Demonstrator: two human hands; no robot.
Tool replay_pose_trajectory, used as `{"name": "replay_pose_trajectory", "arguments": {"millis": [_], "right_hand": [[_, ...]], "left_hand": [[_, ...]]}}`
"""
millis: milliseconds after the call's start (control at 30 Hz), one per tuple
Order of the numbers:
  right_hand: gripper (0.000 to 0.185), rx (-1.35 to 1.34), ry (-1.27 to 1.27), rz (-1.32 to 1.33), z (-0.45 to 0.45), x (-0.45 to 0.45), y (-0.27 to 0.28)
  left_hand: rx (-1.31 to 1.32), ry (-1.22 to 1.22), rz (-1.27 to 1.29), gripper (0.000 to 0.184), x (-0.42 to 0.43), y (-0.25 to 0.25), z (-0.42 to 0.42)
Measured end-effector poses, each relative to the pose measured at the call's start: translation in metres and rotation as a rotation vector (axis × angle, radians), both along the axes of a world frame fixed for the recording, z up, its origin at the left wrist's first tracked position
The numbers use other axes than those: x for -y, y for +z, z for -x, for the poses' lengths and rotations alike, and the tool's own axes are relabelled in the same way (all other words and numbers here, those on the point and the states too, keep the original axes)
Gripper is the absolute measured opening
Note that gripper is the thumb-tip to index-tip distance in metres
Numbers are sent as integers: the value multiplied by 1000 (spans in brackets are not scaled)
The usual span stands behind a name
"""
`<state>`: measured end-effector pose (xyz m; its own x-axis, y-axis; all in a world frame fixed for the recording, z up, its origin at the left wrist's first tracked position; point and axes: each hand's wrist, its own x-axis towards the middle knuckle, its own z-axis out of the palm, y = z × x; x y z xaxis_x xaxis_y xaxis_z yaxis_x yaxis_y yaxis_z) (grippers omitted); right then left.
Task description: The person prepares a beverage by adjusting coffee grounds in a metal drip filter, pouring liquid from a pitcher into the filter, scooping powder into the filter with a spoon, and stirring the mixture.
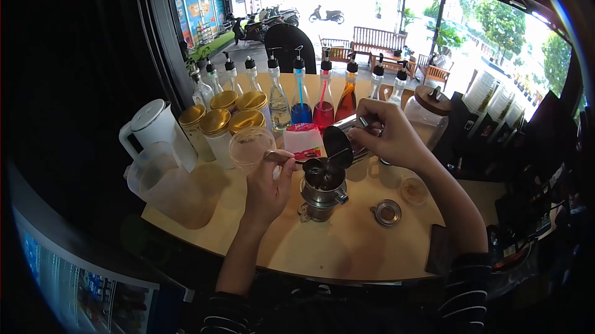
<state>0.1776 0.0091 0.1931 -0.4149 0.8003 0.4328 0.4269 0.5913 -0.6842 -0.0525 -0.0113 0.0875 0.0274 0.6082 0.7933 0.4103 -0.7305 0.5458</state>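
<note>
My left hand [271,188] is closed around the handle of a spoon [300,162], whose bowl end is over a metal drip coffee filter [322,196]. The filter sits on a glass cup [320,213], and its inside looks dark. Pinched in my right hand [387,132] is the handle of a shiny metal pitcher [359,142], tilted toward the filter. A dark round part [338,147] at the pitcher's near end hangs just above the filter's rim. Whether liquid is flowing is too dark to tell. Right of the filter lies a small round metal piece [388,212].
Pump bottles [301,111] of syrup line the back of the wooden counter [297,253]. Gold-lidded jars [215,124], a white kettle [155,132] and a clear plastic jug [164,179] stand left. A red-and-white packet [304,140] lies behind the filter. A wood-lidded jar [426,114] stands right.
</note>
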Motion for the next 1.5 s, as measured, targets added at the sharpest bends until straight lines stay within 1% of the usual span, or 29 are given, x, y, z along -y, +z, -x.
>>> {"name": "replay_pose_trajectory", "arguments": {"millis": [133, 233, 333, 433, 533, 633, 700, 800, 933, 1033, 1100, 1233, 1300, 1433, 1500], "right_hand": [[19, 34, -3, -8, -1, 0, 3], [20, 65, -24, -15, 1, -2, 2], [21, 11, -4, 34, 4, -4, 1], [21, 30, -8, -22, 7, -5, 1], [20, -34, 17, 34, 9, -8, 0], [20, -16, 13, 30, 8, -8, 2], [20, 42, -21, -35, 7, -7, 4], [19, 91, -37, -67, 1, -9, 5], [17, 53, -55, -8, -1, -1, 11], [15, 61, -63, -27, -5, 2, 13], [14, 72, -69, -21, -8, 4, 15], [14, 73, -57, -42, -12, 10, 18], [14, 128, -101, -51, -14, 12, 19], [14, 106, -70, -85, -15, 17, 20], [13, 117, -63, -72, -15, 20, 22]], "left_hand": [[31, 4, 10, 9, 2, 4, 3], [-4, 39, 17, 9, 4, 6, 8], [-1, 26, 10, 8, 4, 5, 11], [10, 23, 18, 7, 4, 4, 12], [15, 19, 22, 8, 5, 3, 11], [26, 15, 13, 8, 6, 4, 10], [16, 18, 1, 8, 7, 5, 10], [13, 16, 15, 8, 6, 4, 10], [2, 22, 11, 8, 6, 3, 9], [-16, 32, -18, 7, 6, 3, 8], [-11, 20, 22, 7, 6, 3, 7], [2, 15, 18, 7, 7, 3, 5], [-26, 30, -38, 6, 7, 4, 4], [-39, 32, -56, 6, 8, 3, 4], [-17, 19, 29, 7, 12, 5, 3]]}}
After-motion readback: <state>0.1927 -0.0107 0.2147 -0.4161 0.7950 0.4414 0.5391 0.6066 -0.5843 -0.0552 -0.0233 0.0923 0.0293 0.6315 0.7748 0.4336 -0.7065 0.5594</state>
